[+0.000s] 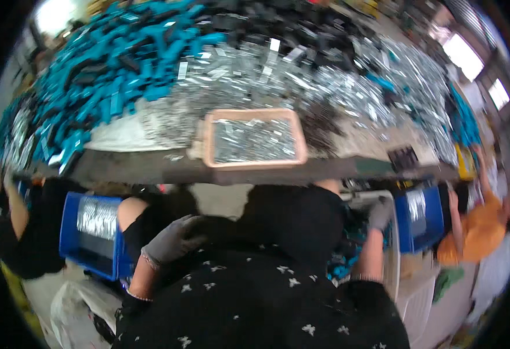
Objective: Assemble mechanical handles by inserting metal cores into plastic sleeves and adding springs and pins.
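A grey glove covers my left hand (175, 240), which rests over my lap with its fingers loosely apart and nothing visible in them. My right hand (381, 214), also in a grey glove, is at the right side of a white crate (392, 256) that stands beside my right leg. Teal and black parts (348, 247) lie in that crate. Blur and the downward pose hide the right fingers, so whether they hold anything does not show. In front of me, at the table's near edge, sits a pale pink tray (255, 165) of small shiny metal pieces (255, 141).
The table (150, 166) carries heaps of teal handle-like parts (115, 87), black parts (319, 29) and silvery metal pieces (406, 81). A blue bin (118, 256) stands left of my legs, another blue bin (435, 224) right. Co-workers sit on both sides, one in orange (476, 232).
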Available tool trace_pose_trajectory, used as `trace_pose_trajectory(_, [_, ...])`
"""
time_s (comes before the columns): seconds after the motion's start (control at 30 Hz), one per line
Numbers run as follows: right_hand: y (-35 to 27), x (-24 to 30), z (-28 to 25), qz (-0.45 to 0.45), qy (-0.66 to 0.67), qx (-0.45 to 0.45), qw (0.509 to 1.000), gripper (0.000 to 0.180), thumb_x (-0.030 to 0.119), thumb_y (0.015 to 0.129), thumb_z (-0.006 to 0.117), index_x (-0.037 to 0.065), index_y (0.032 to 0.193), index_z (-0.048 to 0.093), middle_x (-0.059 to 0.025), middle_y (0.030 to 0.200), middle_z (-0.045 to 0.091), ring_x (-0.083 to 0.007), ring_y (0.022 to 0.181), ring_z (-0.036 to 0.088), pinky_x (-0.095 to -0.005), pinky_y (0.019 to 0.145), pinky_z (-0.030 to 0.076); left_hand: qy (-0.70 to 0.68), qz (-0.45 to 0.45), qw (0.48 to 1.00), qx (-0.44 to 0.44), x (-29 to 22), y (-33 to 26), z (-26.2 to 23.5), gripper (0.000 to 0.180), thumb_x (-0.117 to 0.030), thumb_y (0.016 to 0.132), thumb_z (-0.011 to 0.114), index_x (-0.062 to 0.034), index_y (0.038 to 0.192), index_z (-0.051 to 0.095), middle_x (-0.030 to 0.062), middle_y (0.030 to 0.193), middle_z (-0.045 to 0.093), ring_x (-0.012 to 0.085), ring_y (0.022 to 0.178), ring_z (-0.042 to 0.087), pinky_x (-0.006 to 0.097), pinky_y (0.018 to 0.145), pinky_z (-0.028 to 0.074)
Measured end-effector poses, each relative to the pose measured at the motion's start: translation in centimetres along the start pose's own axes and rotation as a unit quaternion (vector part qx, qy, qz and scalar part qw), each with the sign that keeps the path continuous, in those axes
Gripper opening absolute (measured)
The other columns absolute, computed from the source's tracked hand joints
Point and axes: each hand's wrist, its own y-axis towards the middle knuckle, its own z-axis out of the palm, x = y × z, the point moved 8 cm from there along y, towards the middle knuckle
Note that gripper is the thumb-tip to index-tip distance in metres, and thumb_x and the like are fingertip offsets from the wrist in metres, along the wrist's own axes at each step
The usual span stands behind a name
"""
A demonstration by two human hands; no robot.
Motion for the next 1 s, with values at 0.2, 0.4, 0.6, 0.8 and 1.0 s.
trace_pose_trajectory(0.2, [-7.1, 22.7, -8.4, -0.113, 0.293, -0.009, 0.950, 0.027, 0.004, 0.096, 0.055, -0.004, 0.120, 0.064, -0.0155, 0.117, 0.067, -0.0238, 0.104, 0.064, -0.0359, 0.094, 0.050, -0.117, -0.012, 0.962, -0.248, 1.4, -3.8, -9.2, 0.034, -0.012, 0.095, 0.065, 0.0031, 0.126, 0.061, 0.0141, 0.118, 0.067, 0.0223, 0.112, 0.062, 0.033, 0.098, 0.049])
trace_pose_trajectory(0.4, [-8.3, 47.2, 0.0, -0.375, 0.251, 0.231, 0.862, 0.047, 0.000, 0.092, 0.063, -0.004, 0.138, 0.053, -0.0171, 0.124, 0.066, -0.0226, 0.111, 0.065, -0.0343, 0.093, 0.051, -0.204, -0.016, 0.907, -0.369, 3.5, -1.0, -13.9, 0.030, -0.005, 0.094, 0.064, 0.0019, 0.124, 0.062, 0.0100, 0.114, 0.067, 0.0157, 0.106, 0.062, 0.029, 0.094, 0.049])
trace_pose_trajectory(0.6, [-6.2, 56.3, 9.6, -0.351, 0.005, 0.372, 0.859, 0.081, 0.018, 0.080, 0.069, 0.003, 0.152, 0.035, -0.0255, 0.102, 0.070, -0.0379, 0.096, 0.069, -0.0439, 0.087, 0.052, 0.090, 0.188, 0.846, -0.490, -0.7, 1.3, -16.2, 0.036, 0.003, 0.088, 0.065, -0.0006, 0.123, 0.062, 0.0142, 0.108, 0.065, 0.0225, 0.095, 0.066, 0.031, 0.078, 0.054])
trace_pose_trajectory(0.8, [-5.4, 54.6, 8.2, -0.348, 0.008, 0.275, 0.896, 0.059, 0.018, 0.085, 0.064, 0.008, 0.141, 0.050, -0.0241, 0.105, 0.069, -0.0388, 0.101, 0.068, -0.0449, 0.089, 0.052, 0.088, 0.138, 0.862, -0.479, 0.0, 5.9, -21.0, 0.026, -0.004, 0.090, 0.064, 0.0003, 0.116, 0.067, 0.0185, 0.110, 0.066, 0.0292, 0.095, 0.067, 0.037, 0.082, 0.054])
trace_pose_trajectory(1.0, [-4.7, 53.1, 8.6, -0.381, 0.056, 0.248, 0.889, 0.028, 0.020, 0.089, 0.062, 0.004, 0.112, 0.066, -0.0242, 0.106, 0.069, -0.0412, 0.101, 0.066, -0.0475, 0.090, 0.051, 0.036, 0.097, 0.916, -0.387, 0.9, 19.5, -26.7, 0.029, -0.016, 0.093, 0.061, -0.0027, 0.119, 0.067, 0.0199, 0.105, 0.070, 0.0327, 0.095, 0.069, 0.039, 0.084, 0.054])
